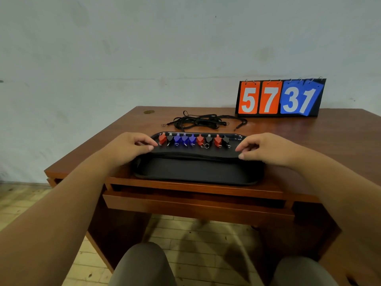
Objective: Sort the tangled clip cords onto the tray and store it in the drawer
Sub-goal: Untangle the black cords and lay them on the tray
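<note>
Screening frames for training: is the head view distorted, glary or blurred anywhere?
Head view: wide-angle distortion bows the black plastic tray and skews the brown wooden desk; faint glare lines the tray's far rim; the small red, blue and black clips look soft; the orange-and-blue flip number board reads sharply.

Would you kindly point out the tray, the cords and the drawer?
tray (195, 151), head view, bare floor near its middle.
cords (198, 120), head view, middle of the bundle.
drawer (193, 205), head view, its front panel.
</note>
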`<state>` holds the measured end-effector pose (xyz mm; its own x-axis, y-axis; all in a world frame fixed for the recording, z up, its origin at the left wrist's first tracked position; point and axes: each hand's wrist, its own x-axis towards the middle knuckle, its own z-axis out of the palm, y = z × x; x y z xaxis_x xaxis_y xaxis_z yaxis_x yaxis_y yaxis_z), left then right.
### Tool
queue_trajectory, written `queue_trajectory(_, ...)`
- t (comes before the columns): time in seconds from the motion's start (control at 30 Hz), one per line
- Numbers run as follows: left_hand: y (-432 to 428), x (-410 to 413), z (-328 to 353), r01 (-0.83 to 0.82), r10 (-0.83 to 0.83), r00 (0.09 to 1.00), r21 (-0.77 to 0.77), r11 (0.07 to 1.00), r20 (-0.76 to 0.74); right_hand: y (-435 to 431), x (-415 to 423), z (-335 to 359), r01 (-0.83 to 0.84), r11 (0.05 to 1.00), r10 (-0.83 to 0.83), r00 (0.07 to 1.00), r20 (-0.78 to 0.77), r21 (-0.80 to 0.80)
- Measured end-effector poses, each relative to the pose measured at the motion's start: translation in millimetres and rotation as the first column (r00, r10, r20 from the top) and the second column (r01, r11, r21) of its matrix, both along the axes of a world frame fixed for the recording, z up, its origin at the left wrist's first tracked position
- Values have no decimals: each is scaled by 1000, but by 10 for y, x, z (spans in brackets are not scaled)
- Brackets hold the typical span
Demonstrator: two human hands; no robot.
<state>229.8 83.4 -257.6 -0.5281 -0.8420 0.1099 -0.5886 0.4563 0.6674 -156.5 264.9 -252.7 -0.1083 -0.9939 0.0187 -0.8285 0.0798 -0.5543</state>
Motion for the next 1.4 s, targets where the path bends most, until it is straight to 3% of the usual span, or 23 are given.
queue_trajectory(0.1,4,-127,93,-8,9,1000,-82,997,16,-17,-25,48,72,989,-64,996,68,-128)
queue_trajectory(0.3,-4,-640,307,21,-5,997,-229,973,72,-197,-194,84,234,948,-203,967,156,-218)
queue_trajectory(0.83,-411,-2756,576,325,-256,894,-139,935,368,-1021,-1044,-331,458,882,-435,882,182,-110)
queue_trajectory(1.1,-543,-3640,376,265,-198,823,-52,963,532,-1096,-1254,-349,516,845,-471,843,261,-139)
queue_trajectory(1.2,-548,-3882,261,262,-146,779,-105,959,610,-1128,-1278,-377,521,840,-473,841,263,-154)
queue_trajectory(1.4,-587,-3993,247,222,-111,782,-107,969,613,-1111,-1276,-385,527,833,-470,835,287,-167)
